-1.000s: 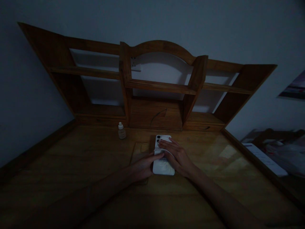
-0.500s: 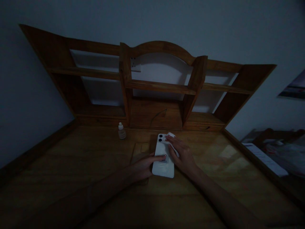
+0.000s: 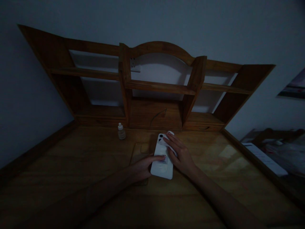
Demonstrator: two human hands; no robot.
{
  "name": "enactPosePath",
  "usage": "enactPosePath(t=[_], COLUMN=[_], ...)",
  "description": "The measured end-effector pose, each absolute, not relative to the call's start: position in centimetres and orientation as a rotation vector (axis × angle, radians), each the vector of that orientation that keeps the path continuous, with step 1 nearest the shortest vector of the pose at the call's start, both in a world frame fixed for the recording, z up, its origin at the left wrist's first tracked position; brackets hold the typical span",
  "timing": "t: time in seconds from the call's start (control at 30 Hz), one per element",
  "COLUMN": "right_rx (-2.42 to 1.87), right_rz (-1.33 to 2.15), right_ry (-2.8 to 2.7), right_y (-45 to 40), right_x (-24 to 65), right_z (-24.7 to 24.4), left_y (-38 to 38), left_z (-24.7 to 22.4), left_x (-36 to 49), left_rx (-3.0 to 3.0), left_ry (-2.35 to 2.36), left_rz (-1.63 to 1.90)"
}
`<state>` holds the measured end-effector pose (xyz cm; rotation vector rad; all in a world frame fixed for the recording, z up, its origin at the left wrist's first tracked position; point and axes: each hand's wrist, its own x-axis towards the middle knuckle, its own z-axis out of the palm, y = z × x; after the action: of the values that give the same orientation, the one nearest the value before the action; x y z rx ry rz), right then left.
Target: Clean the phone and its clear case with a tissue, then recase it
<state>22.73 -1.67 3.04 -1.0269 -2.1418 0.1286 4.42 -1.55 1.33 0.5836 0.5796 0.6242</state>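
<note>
A white phone (image 3: 159, 171) is held back side up above the desk, its camera lenses at the far end. My left hand (image 3: 145, 165) grips it from the left, thumb across the back and the other fingers hidden beneath. My right hand (image 3: 179, 154) is closed on a white tissue (image 3: 164, 142), pressing it against the phone's back beside the lenses and partly covering them. Under my left hand lies a clear phone case (image 3: 138, 152) on the desk. A small dropper-type bottle (image 3: 121, 132) with a white cap stands upright farther left.
A wooden desk (image 3: 95, 159) carries a shelf unit (image 3: 162, 87) along its back, against the wall. A socket (image 3: 135, 65) shows behind the shelves. At the right, beyond the desk's raised edge, are white papers (image 3: 264, 159) and a plastic bag (image 3: 288, 156).
My right hand has shifted the tissue slightly left, over part of the lenses. The phone has moved a little left in my left hand.
</note>
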Motion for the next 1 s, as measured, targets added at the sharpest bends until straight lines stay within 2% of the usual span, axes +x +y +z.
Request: enactPosePath(t=[0.57,1.0], right_rx=[-0.971,-0.943], right_rz=[0.241,0.153], right_ry=[-2.103,-2.203], right_y=[-1.9,-1.9], right_x=[22.8,22.8], right_z=[3.2,3.3], left_y=[-1.3,-1.3], left_z=[0.7,0.6], left_x=[4.3,4.5], left_rx=[0.565,0.578], left_ry=[0.559,0.55], left_rz=[0.615,0.628])
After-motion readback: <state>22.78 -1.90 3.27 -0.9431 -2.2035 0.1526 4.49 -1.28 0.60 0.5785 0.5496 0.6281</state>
